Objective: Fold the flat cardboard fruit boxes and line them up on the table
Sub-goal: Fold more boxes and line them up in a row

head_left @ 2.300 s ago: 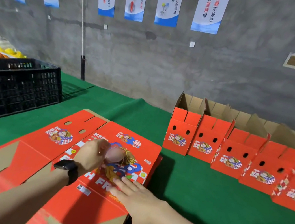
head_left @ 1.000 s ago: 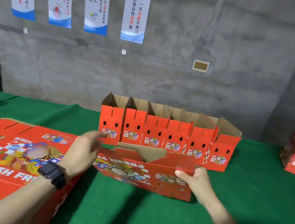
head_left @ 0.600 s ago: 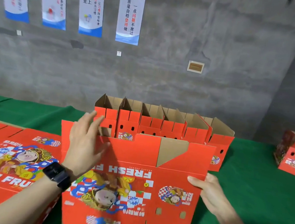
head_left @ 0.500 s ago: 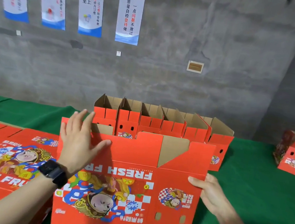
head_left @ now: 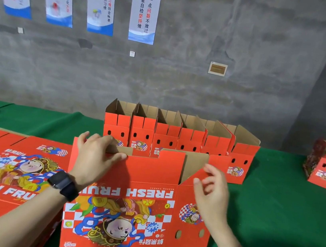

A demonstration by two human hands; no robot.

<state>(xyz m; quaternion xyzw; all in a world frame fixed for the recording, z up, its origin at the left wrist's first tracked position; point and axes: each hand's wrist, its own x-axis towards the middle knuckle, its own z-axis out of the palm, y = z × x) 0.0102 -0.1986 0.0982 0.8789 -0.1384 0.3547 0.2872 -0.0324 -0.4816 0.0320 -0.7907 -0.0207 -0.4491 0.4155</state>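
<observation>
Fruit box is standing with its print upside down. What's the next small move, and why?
Probably press the long top flap inward with the left hand. The fruit box stands opened with its flaps upright and unfolded, the left hand grips that flap's edge, and the right hand hovers free.

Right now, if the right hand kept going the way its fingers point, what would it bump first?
The slanted red flap of the upright box, just ahead of the right hand. Its fingers may already touch it; depth is unclear.
</observation>
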